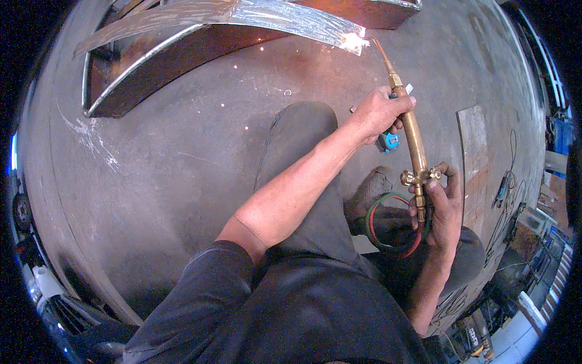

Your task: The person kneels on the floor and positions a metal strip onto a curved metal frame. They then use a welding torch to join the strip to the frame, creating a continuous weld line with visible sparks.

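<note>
A brass torch (414, 136) runs from beside my body up to the curved metal strip (282, 23), its bent tip beside a bright white glow and sparks at the strip's right end. My left hand (381, 114) is closed round the upper part of the handle. My right hand (442, 203) has its fingers curled at the valve end, near the brass knobs (407, 177). Red and green hoses (370, 227) loop below it. A blue tape measure (391, 142) lies on the floor under my left hand.
A rusty curved steel frame (142, 73) sits under the strip at upper left on the concrete floor (151, 170). A worn board (473, 151) lies at right, with cables and a tool (502, 191) beyond it. Assorted equipment (533, 267) crowds the right rim. A dark wheel (21, 212) shows at far left.
</note>
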`<state>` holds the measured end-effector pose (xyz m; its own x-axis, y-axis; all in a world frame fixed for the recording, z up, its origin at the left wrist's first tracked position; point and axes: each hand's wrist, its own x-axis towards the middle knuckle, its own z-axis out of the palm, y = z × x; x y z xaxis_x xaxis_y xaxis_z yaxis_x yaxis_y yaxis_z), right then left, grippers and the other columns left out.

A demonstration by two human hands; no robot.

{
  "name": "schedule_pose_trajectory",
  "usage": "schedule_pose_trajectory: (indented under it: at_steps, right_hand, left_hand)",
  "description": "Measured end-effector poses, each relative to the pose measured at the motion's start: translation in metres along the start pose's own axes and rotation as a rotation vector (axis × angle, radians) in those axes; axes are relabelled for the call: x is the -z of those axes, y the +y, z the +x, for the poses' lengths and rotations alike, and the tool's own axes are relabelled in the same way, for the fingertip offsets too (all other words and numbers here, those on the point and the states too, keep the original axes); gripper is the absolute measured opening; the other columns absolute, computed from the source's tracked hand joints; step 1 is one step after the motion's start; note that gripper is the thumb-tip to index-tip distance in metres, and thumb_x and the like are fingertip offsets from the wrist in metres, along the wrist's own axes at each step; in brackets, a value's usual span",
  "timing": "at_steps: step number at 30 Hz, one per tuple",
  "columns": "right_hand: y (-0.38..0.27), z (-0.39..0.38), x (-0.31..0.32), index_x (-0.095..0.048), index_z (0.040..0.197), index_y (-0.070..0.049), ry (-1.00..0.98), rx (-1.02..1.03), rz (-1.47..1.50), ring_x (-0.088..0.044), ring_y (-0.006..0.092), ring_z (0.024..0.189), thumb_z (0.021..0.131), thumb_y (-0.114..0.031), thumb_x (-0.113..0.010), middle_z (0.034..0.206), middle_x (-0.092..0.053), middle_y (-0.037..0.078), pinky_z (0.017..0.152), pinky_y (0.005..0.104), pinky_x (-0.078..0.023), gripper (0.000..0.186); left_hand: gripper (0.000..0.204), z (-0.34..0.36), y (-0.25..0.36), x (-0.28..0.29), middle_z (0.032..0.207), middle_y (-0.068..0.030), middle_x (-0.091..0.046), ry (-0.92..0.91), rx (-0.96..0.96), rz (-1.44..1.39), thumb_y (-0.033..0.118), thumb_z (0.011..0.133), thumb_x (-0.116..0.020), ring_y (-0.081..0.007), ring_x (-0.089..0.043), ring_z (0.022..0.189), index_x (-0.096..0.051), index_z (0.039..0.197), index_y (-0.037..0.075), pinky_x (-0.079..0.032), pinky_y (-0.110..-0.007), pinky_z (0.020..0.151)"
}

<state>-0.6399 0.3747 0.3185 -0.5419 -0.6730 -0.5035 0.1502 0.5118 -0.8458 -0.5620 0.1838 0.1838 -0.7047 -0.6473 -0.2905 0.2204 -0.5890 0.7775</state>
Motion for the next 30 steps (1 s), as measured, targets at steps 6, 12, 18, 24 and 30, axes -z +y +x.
schedule_pose_trajectory:
  at_steps: [6,12,18,24,30]
  right_hand:
    - [0.0002,0.0003,0.0018,-0.043,0.135,-0.011,-0.024,-0.001,0.017,-0.068,0.0186,0.053,0.103,-0.024,-0.067,0.091,-0.073,0.016,0.037,0.0264,-0.050,0.042]
    - [0.0012,0.0001,0.0038,-0.044,0.134,-0.011,-0.023,0.004,0.014,-0.068,0.0184,0.054,0.103,-0.023,-0.066,0.091,-0.073,0.016,0.037,0.0264,-0.050,0.040]
    - [-0.0021,-0.0015,0.0006,-0.045,0.134,-0.011,0.017,-0.010,-0.011,-0.067,0.0188,0.054,0.103,-0.016,-0.063,0.089,-0.072,0.014,0.040,0.0290,-0.050,0.036]
    - [0.0014,-0.0004,0.0040,-0.044,0.139,-0.012,0.003,-0.002,0.005,-0.067,0.0184,0.054,0.105,-0.023,-0.063,0.092,-0.073,0.017,0.038,0.0268,-0.050,0.040]
    - [0.0028,0.0019,0.0074,-0.046,0.140,-0.013,-0.009,0.006,-0.007,-0.068,0.0171,0.055,0.106,-0.022,-0.061,0.093,-0.074,0.016,0.038,0.0260,-0.051,0.038]
  left_hand:
    - [0.030,-0.0006,-0.0001,0.0003,0.084,-0.0052,-0.066,-0.009,-0.006,-0.003,0.029,0.102,-0.072,-0.0096,-0.059,0.062,-0.063,0.106,0.000,-0.049,-0.026,0.049]
    - [0.029,-0.0011,0.0012,-0.0005,0.083,-0.0052,-0.065,-0.018,-0.014,0.008,0.029,0.102,-0.071,-0.0096,-0.059,0.063,-0.063,0.103,0.001,-0.049,-0.026,0.050]
    - [0.031,-0.0013,0.0017,-0.0007,0.083,-0.0053,-0.065,-0.018,-0.007,-0.001,0.030,0.102,-0.072,-0.0095,-0.059,0.062,-0.063,0.103,0.001,-0.048,-0.026,0.050]
    - [0.032,-0.0022,0.0022,-0.0024,0.081,-0.0044,-0.064,0.004,-0.009,0.000,0.032,0.102,-0.073,-0.0095,-0.059,0.062,-0.064,0.102,0.001,-0.048,-0.026,0.050]
    - [0.037,0.0001,-0.0005,0.0006,0.073,-0.0028,-0.062,-0.016,0.016,0.044,0.037,0.103,-0.070,-0.0099,-0.059,0.059,-0.069,0.094,0.001,-0.048,-0.026,0.049]
